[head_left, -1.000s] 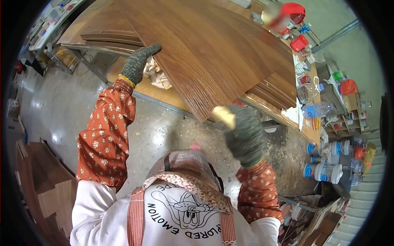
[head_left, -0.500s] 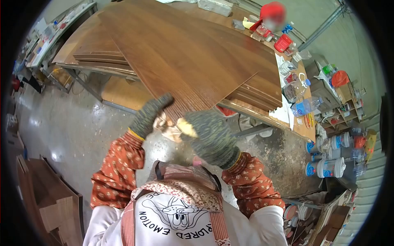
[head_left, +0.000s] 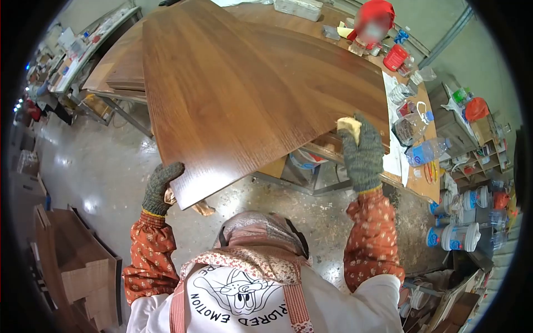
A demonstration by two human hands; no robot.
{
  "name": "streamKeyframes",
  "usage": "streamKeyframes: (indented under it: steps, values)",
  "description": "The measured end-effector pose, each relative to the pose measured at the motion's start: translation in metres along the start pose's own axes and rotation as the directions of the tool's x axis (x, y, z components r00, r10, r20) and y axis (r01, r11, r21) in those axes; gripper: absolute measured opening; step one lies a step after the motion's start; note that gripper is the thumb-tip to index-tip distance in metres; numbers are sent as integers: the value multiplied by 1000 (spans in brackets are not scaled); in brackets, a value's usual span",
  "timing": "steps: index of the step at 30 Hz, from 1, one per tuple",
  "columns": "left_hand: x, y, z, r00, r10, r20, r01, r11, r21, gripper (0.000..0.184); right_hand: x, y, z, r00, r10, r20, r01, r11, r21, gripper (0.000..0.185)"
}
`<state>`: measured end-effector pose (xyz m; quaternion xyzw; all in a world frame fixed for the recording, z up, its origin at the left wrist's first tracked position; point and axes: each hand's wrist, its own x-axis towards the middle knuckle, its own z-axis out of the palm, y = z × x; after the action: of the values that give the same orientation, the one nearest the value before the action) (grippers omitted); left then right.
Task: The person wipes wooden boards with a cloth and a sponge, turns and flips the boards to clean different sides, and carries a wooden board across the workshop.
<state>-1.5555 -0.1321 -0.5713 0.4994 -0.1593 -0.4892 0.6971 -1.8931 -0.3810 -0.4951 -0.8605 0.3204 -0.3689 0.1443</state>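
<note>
A long wood-grain panel lies slanted across the table, its near left corner jutting out past the edge toward me. My left hand, in a dark grey-green knit glove, is closed on that corner, thumb on top. A crumpled tan cloth shows beneath the corner by this hand. My right hand, gloved alike, is beside the panel's right edge, with a pale cream pad at its fingertips. Its fingers are partly hidden, and I cannot tell whether it touches the panel.
More brown panels are stacked underneath on the table. Bottles, a red jar and white paper line the right side. Stacked clear tubs stand at right. Dark boards lean at lower left. Another person stands far left.
The panel's near end has come toward me and swung left. My left hand has moved left and closer with the corner; my right hand has gone right and away from me.
</note>
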Motion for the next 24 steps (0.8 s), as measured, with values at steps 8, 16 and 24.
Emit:
streamKeyframes:
  steps: [8, 16, 24]
  values:
    - [-5, 13, 17, 992, -81, 98, 81, 997, 7, 42, -38, -55, 58, 929, -316, 191, 325, 946, -11, 38]
    - [-4, 9, 13, 999, -39, 5, 39, 999, -36, 43, 4, 44, 4, 987, 116, -112, -107, 991, 83, 29]
    - [-14, 18, -23, 995, -43, -91, 42, 999, -20, 37, -20, 80, 7, 969, 173, -178, -145, 976, 160, 42]
